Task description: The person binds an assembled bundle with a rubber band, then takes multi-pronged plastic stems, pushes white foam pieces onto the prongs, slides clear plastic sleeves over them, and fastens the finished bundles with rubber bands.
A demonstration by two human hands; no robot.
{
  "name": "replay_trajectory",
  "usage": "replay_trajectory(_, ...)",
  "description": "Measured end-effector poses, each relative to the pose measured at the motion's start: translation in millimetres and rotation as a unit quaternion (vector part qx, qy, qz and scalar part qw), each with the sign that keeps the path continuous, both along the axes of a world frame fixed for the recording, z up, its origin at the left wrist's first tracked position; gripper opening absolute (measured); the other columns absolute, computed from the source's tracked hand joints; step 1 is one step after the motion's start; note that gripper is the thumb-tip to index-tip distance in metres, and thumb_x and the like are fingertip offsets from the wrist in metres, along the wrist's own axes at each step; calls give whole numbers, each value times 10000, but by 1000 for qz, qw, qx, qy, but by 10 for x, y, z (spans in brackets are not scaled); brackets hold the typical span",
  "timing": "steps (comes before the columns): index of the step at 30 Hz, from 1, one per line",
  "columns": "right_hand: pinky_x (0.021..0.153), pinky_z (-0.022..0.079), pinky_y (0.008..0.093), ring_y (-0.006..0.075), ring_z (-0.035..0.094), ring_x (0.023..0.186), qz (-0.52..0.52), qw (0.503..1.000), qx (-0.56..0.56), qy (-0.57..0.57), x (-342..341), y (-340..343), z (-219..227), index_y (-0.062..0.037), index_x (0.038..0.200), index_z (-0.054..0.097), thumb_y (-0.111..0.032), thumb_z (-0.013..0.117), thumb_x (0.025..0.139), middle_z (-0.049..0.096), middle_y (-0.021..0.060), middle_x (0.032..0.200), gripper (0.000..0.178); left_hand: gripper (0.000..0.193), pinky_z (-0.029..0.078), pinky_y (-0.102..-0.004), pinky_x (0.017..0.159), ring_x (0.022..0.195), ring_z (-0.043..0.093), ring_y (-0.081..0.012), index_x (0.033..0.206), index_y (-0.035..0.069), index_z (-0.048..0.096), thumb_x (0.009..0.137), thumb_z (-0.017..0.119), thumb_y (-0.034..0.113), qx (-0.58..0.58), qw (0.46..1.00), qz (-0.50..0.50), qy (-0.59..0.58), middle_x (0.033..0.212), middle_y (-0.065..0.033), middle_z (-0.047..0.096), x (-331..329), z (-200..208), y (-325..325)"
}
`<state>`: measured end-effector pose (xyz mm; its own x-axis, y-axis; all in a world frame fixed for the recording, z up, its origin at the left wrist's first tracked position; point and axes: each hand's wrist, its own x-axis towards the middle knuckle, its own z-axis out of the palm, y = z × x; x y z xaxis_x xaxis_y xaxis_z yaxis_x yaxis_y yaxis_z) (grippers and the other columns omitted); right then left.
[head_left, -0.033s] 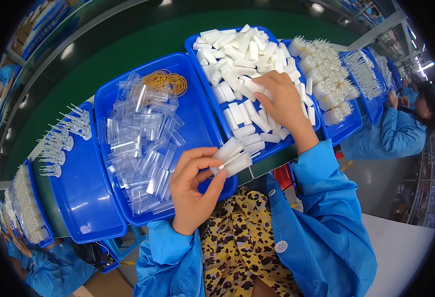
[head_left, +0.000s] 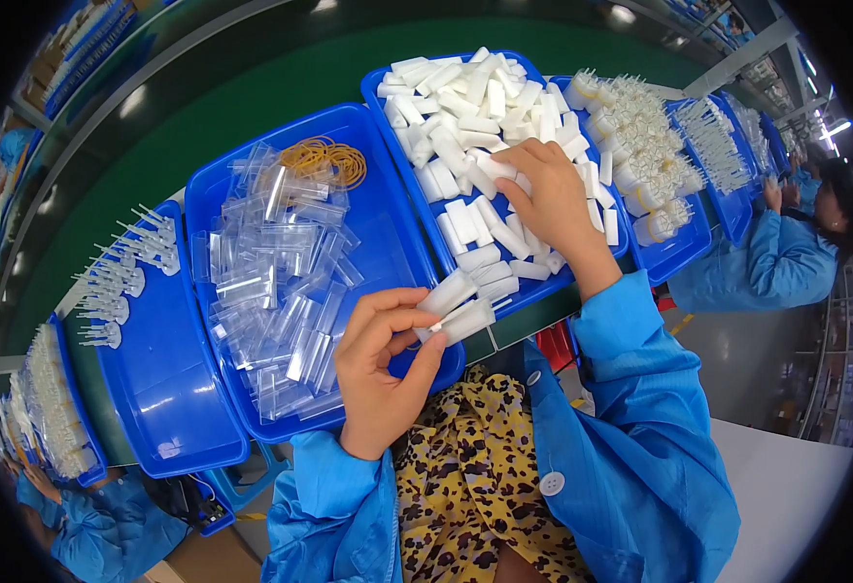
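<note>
Left hand (head_left: 380,374) closed in a pinch: thumb and fingertips grip two white blocks (head_left: 456,306) stacked side by side, held just over the near right corner of the middle tray (head_left: 388,243). The blocks are small, oblong, pale, and tilted up to the right.

Right hand (head_left: 548,199) reaches forward, palm down, fingers curled into the heap of white pieces (head_left: 465,126). The fingertips touch one piece near the heap's middle; whether it is gripped cannot be told. The heap fills the right tray (head_left: 407,180), a blue one lying near the worktop's near edge.

The middle tray, also blue, holds a loose pile of clear sleeves (head_left: 281,282) on its left half. Tan rubber bands (head_left: 324,160) lie at its far edge. Its right half is bare blue.

Left of it, another blue tray (head_left: 154,379) carries white pronged parts (head_left: 120,272) along its far left side. Further left, a tray of more white parts (head_left: 52,398), partly cut off by the rim.

To the right of the heap, a tray of small clear-white parts (head_left: 640,146), then more trays toward the far right corner.

Beyond the trays runs a green belt (head_left: 203,117).

Both sleeves are blue; a yellow spotted garment (head_left: 465,476) shows between them. A co-worker in blue (head_left: 786,257) sits at the right; another blue sleeve (head_left: 106,534) shows at lower left.
</note>
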<state>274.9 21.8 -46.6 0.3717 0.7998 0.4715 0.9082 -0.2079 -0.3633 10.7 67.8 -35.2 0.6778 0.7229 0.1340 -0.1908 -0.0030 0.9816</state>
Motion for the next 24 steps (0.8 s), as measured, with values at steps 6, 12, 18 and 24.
replay_trajectory(6,737,453,346,272,562,829,12,999,9,-42,39,-48,-14,-64,938,634,-75,699,740,603,98,878,209,138,541,-259,766,945,626,-184,912,-20,657,780,685,-53,81,994,57,33,1087,-137,583,73,-10,-42)
replay_trajectory(12,732,439,222,72,547,826,123,751,160,629,-248,-371,107,-31,1000,623,-41,646,861,618,24,975,141,110,516,-304,755,908,640,-244,862,-11,661,760,689,-39,161,979,104,65,1031,-153,626,102,-40,-52)
replay_trajectory(18,671,438,174,48,547,760,141,602,170,767,-544,-563,91,-21,1059,605,-92,579,926,614,13,912,153,105,508,-316,756,910,642,-259,851,-10,663,755,688,-44,202,970,113,76,1036,-160,627,174,1,-80)
replay_trajectory(24,596,435,142,29,540,679,131,587,174,780,-631,-615,90,-40,1049,606,-137,594,929,606,3,851,154,101,509,-313,747,908,641,-253,847,-8,666,757,689,-47,228,964,119,71,1051,-158,625,193,44,-95)
